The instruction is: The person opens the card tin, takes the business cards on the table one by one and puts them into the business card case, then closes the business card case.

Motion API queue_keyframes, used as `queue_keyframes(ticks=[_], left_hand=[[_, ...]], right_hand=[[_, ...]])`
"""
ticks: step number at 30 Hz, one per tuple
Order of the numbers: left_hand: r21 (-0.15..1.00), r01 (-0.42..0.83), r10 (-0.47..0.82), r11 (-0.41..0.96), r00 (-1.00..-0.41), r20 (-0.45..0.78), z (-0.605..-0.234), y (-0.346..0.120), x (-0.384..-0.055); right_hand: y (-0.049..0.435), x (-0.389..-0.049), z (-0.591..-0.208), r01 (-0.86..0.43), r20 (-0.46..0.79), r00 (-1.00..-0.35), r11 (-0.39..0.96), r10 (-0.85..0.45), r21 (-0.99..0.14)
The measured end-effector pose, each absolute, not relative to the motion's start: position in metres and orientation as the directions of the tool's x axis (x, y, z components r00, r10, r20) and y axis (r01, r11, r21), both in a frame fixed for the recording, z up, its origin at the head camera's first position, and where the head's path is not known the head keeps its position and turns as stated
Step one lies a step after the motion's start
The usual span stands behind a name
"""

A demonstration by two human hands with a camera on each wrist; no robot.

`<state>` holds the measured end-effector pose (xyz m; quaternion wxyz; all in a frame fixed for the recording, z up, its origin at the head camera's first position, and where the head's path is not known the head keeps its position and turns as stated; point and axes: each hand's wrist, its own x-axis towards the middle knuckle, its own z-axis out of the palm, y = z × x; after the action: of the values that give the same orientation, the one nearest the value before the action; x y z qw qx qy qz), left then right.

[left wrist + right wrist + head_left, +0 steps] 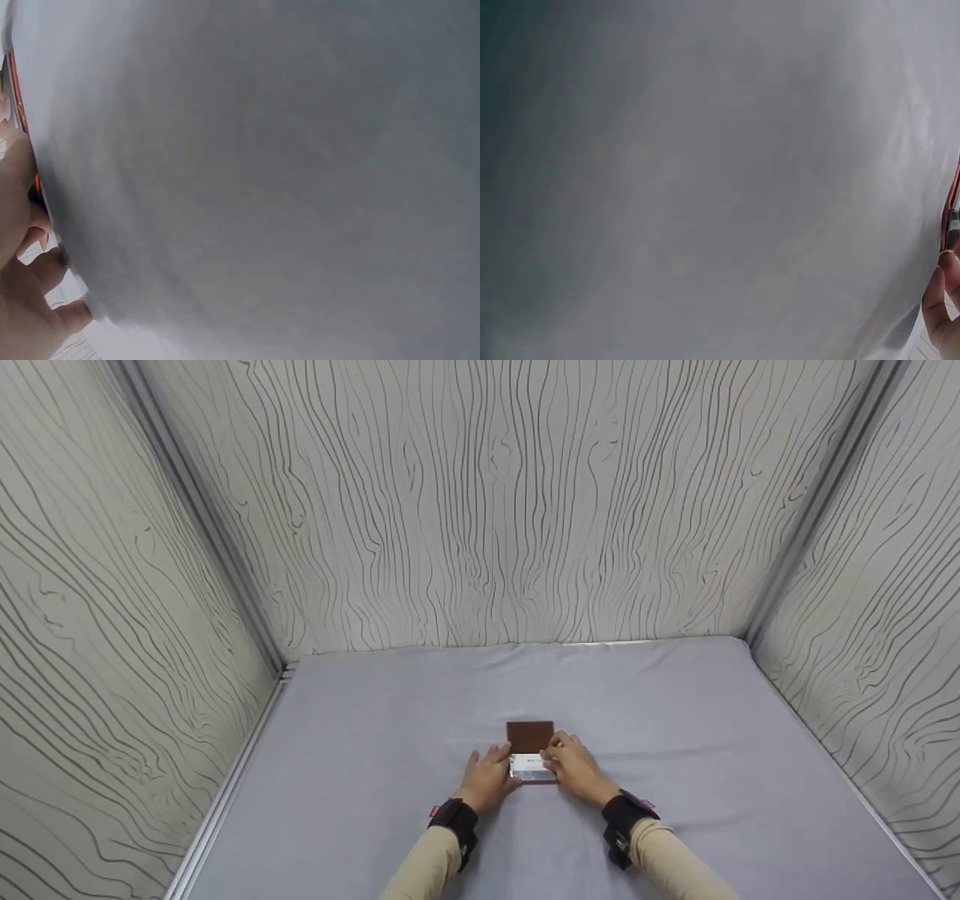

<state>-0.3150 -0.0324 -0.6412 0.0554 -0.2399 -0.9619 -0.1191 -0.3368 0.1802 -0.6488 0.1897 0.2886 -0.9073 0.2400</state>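
Observation:
A small brown card case [529,736] lies unfolded on the cloth, its bare brown half on the far side. A white card [528,765] with faint print and a greyish lower band covers the near half. My left hand [486,778] holds the case's left edge between thumb and forefinger, its other fingers spread on the cloth. At the right edge, my right hand [576,767] has bent fingers pinching the card's side; its fingertips partly hide that corner. In the left wrist view the case's reddish edge [18,97] shows beside the thumb. The right wrist view catches only some fingers [934,304] at the case.
A pale grey cloth [360,765] with light wrinkles covers the table. Wood-grain patterned panels [480,510] enclose the back and both sides, with metal rails [202,525] at the corners. Dark bands [454,821] circle both wrists.

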Motion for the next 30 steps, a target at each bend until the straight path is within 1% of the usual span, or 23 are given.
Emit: queue_keyframes(ticks=[4,6,11,15,19,26,30], left_hand=[[0.198,0.468,0.444,0.862,-0.883,0.153,-0.641,-0.033,-0.317],[0.199,0.462,0.440,0.864,-0.886,0.146,-0.640,-0.033,-0.317],[0.206,0.463,0.439,0.862,-0.886,0.152,-0.639,-0.034,-0.317],[0.196,0.489,0.454,0.850,-0.868,0.200,-0.640,-0.033,-0.317],[0.196,0.495,0.458,0.846,-0.865,0.207,-0.641,-0.032,-0.317],[0.115,0.493,0.465,0.863,-0.861,0.205,-0.643,-0.031,-0.318],[0.134,0.485,0.457,0.864,-0.868,0.196,-0.643,-0.032,-0.318]], right_hand=[[0.179,-0.339,-0.647,-0.615,0.476,-0.764,0.714,-0.435,-0.334],[0.179,-0.340,-0.645,-0.612,0.455,-0.774,0.706,-0.440,-0.357],[0.182,-0.345,-0.637,-0.591,0.367,-0.807,0.642,-0.463,-0.489],[0.186,-0.350,-0.634,-0.580,0.353,-0.812,0.579,-0.464,-0.573],[0.189,-0.353,-0.634,-0.565,0.360,-0.823,0.570,-0.439,-0.596],[0.188,-0.352,-0.635,-0.471,0.287,-0.880,0.609,-0.379,-0.638],[0.185,-0.354,-0.635,-0.510,0.335,-0.859,0.595,-0.387,-0.621]])
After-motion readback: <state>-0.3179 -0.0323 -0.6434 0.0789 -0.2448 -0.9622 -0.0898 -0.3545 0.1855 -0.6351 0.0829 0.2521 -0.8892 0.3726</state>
